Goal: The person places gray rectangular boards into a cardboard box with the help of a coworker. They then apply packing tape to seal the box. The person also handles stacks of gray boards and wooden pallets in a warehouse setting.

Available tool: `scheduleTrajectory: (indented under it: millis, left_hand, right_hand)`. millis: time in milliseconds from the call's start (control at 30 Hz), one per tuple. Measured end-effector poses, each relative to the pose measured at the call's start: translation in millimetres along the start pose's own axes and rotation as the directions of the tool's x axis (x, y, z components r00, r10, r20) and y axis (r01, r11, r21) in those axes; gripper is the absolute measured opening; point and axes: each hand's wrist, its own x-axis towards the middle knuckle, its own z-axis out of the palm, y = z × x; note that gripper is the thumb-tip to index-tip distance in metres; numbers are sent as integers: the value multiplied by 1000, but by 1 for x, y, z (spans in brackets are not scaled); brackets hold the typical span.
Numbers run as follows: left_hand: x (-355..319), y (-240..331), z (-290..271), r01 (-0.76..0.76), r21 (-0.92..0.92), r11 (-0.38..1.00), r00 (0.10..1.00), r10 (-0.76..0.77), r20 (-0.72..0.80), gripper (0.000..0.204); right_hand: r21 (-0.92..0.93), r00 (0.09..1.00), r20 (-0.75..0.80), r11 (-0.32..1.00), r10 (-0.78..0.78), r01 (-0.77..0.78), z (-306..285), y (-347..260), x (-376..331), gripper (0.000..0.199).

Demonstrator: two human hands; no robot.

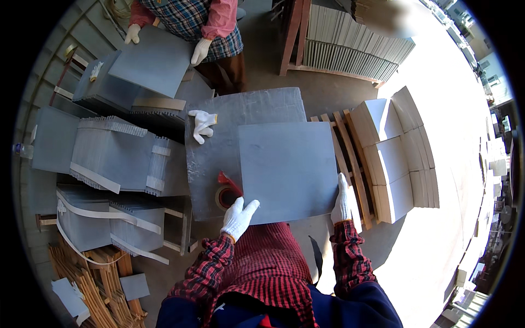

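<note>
Item: grey tile [288,170] — square, flat, lay on the grey slab table [219,158] beside a tape roll [225,195]. Left hand [239,217] clasped its near-left corner, fingers together; right hand [342,201] gripped the right edge, fingers closed. Judged stiff, heavy, brittle, smooth-faced — best held by opposite edges.

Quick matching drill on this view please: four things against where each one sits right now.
1. grey tile
2. tape roll
3. spare glove
4. boxed stacks

a. on the slab's far left corner
b. between left hand and right hand
c. on the wooden pallet at right
d. beside the left hand, on the slab

Pairs: 1-b, 2-d, 3-a, 4-c
</note>
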Motion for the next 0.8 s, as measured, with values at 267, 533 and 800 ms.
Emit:
scheduleTrajectory:
  millis: [267, 533, 800]
  left_hand:
    - [95, 32, 32, 222, 174, 959, 975, -218, -39, 93]
    - [130, 2, 48, 303, -23, 953, 951, -304, -57, 100]
    - [105, 65, 45, 85, -228, 970, 995, -96, -37, 88]
  right_hand:
    - [-100, 996, -24, 992, -85, 82, 16, 15, 122, 61]
    - [13, 1000, -15, 1000, -27, 27, 34, 28, 139, 52]
    - [64, 999, 26, 997, -36, 35, 48, 29, 152, 52]
